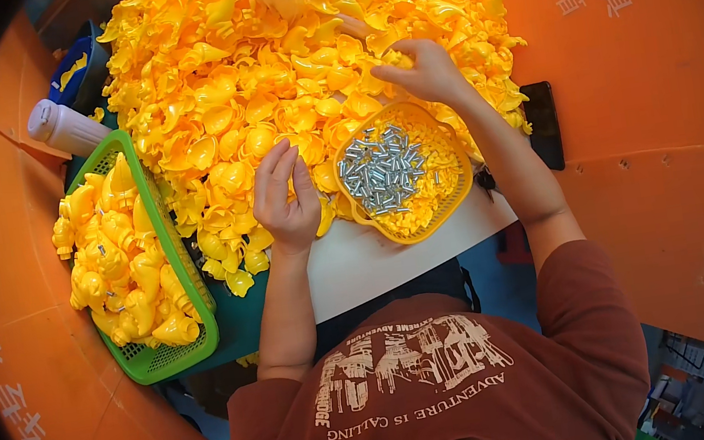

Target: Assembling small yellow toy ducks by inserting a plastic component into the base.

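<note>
"Naming the parts first: where are your hands?"

"My left hand (287, 204) is raised at the near edge of the shells (221, 153), its fingers together and slightly bent. Thumb and fingertips lie close; whether they pinch something small, I cannot tell. My right hand (426, 74) reaches over the shells beyond the yellow basket (416, 239), thumb and forefinger parted, nothing visible between them."

"Why are the shells placed so?"

"They are heaped, glossy yellow, across the far side of the worktop, from left to right. I judge that this leaves some within short reach of either hand."

"And the yellow basket?"

"It rests on the white board (342, 275) between my forearms, probably to serve both hands. Metal pins (381, 169) gather at its left, small yellow bits (447, 161) at its right; the division presumably lets me find each kind by place."

"The green basket (207, 330)?"

"It stands outside my left forearm, filled with rounded yellow pieces (125, 238), seemingly to separate them from the loose shells."
</note>
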Demonstrator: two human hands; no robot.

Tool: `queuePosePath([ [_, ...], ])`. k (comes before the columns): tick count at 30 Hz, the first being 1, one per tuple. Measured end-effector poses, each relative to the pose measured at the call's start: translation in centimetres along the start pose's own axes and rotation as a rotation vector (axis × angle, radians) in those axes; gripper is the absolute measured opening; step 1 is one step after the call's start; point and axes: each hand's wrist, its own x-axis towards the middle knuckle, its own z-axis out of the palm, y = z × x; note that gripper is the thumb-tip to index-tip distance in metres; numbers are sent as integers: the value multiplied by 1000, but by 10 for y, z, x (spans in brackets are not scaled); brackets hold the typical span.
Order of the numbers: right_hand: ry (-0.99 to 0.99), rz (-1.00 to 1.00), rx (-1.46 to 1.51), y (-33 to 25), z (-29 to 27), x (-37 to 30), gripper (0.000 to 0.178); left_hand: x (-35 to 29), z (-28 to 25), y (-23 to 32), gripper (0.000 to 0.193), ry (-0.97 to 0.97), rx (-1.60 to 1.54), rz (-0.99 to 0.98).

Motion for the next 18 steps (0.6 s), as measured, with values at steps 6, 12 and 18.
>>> queuePosePath([
  [6,-237,-234,1094,-58,-2,-25,36,-8,3,8,25,-65,-560,-495],
  [12,-542,-177,1312,-102,28,-54,40,-3,-7,5,39,-294,-1501,-951],
  [18,-366,-274,1042,-93,34,-67,38,0,-8,0,30,-90,-1123,-1029],
])
